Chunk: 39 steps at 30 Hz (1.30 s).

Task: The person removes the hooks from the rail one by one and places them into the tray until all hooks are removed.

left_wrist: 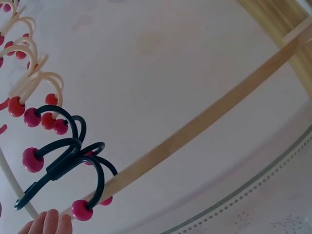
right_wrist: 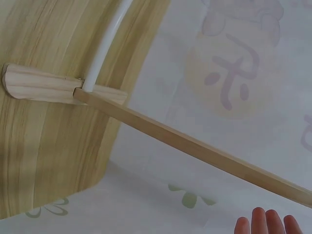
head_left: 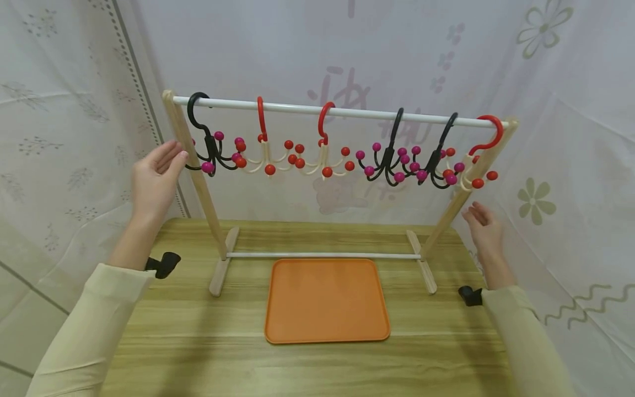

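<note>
Left hand: my left hand [head_left: 156, 179] is raised with its fingers straight and apart, holding nothing — the fingertips [left_wrist: 48, 223] sit just short of the leftmost black hook.
Black hook by the left hand: this black hook [head_left: 208, 144] hangs at the left end of the white rail [head_left: 347, 113], right beside my fingertips; from the left wrist I see its prongs tipped with magenta beads [left_wrist: 32, 159], and I cannot tell whether a finger touches it.
Left post: the rack's left wooden post [head_left: 195, 176] runs down just past my left hand, on its inner side.
Hooks along the rail: moving away from the left hand I see two cream hooks with red tops [head_left: 263, 146], then two more black hooks [head_left: 392, 157], all hanging from the rail.
Tray: an orange tray [head_left: 326, 300] lies on the wooden table [head_left: 198, 353], between my two forearms and below the rack.
Last hook: a red-topped cream hook [head_left: 478, 157] hangs at the right end of the rail, above my right hand.
Right hand: my right hand [head_left: 483, 226] is open, fingers relaxed and apart, empty — it hovers just beside the right post [right_wrist: 195, 146] without touching it.
</note>
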Motion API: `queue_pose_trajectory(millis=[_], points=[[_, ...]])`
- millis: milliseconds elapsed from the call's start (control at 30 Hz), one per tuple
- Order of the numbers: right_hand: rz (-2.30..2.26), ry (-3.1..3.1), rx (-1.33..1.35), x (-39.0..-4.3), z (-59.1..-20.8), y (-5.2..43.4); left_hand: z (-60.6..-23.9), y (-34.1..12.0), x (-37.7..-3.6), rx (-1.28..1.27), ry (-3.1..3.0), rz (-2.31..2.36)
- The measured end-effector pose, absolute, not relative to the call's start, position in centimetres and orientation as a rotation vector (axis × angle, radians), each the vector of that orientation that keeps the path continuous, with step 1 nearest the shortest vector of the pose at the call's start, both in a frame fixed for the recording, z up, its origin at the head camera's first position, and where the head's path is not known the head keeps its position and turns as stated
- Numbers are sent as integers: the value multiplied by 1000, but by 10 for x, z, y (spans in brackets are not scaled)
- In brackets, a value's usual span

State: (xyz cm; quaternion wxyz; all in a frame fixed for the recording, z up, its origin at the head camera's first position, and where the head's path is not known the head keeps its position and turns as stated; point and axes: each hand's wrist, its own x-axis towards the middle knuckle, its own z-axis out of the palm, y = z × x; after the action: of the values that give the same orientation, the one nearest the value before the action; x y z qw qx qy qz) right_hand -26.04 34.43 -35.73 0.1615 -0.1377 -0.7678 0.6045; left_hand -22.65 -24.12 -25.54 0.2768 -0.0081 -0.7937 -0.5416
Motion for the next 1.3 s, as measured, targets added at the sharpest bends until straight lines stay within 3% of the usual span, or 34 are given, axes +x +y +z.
queue_pose_trajectory(millis=[1300], points=[[1669, -2136, -644, -290, -357, 334, -208, -218, -274, 62, -2224, -1348]])
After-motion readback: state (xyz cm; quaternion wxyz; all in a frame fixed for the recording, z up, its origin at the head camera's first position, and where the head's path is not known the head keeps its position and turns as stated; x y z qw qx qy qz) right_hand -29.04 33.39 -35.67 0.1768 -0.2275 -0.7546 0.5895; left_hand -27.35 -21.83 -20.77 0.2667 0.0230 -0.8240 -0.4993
